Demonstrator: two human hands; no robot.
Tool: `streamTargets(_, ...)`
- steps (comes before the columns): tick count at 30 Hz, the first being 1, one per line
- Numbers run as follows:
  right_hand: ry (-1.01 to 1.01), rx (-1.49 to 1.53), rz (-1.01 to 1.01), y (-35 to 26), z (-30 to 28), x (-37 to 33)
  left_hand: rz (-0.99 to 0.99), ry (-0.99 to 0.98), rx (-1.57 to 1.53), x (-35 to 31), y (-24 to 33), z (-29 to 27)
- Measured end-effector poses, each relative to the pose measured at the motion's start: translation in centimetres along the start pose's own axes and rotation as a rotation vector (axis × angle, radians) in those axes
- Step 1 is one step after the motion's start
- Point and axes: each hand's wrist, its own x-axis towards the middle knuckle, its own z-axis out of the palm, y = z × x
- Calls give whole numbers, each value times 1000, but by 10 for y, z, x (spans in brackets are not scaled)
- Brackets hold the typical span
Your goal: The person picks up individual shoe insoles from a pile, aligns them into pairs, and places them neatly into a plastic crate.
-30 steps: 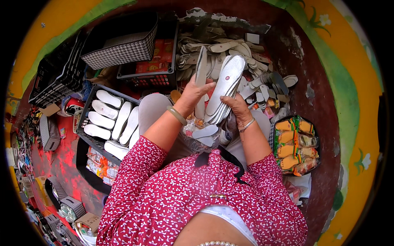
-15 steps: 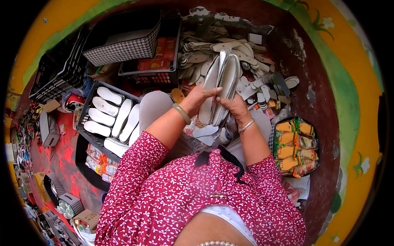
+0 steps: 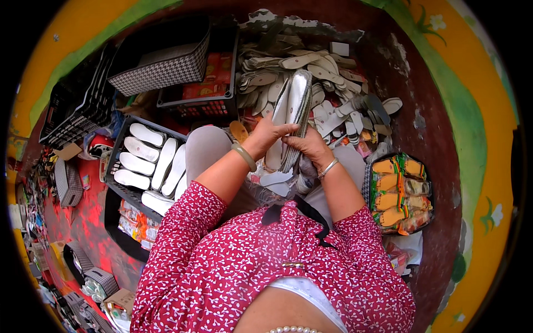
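A stack of white insoles [image 3: 300, 100] stands nearly upright in front of me between both hands, its layered edges facing right. My left hand [image 3: 268, 136] is closed on its left side, thumb laid across the front. Around the right side and lower part wraps my right hand [image 3: 312, 149], its thumb close to the left thumb; part of its fingers is hidden behind the stack. Just beyond lies a big loose heap of pale insoles [image 3: 302, 60]. Below the hands, between my knees, a light insole [image 3: 276, 177] rests on clear plastic wrapping.
At the left, a black crate [image 3: 123, 149] holds white insoles in rows. Behind it stand a houndstooth basket [image 3: 161, 77] and another black crate [image 3: 225, 102] with red packets. On the right is a basket [image 3: 366, 183] of packaged orange insoles [image 3: 390, 198], near a dark red wall [image 3: 438, 139].
The fanned-out insoles have come together into a tighter stack. Both hands have shifted slightly, the right one moving a little left and closer to the left hand.
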Motion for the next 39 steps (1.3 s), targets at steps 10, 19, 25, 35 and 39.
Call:
streamTargets(10, -8, 179, -60, -6, 0, -4, 3, 4, 15, -2, 7, -1)
streamTargets(19, 3, 0, 11, -6, 1, -3, 78, 79, 301, 3, -1, -5)
streamTargets(25, 6, 198, 1, -12, -3, -8, 40, 61, 47, -5, 14, -6)
streamTargets(35, 7, 314, -103, -13, -6, -11, -133, 86, -394, -3, 14, -14)
streamTargets(39, -1, 342, -84, -20, -8, -19, -136, 70, -281, -2, 20, -12)
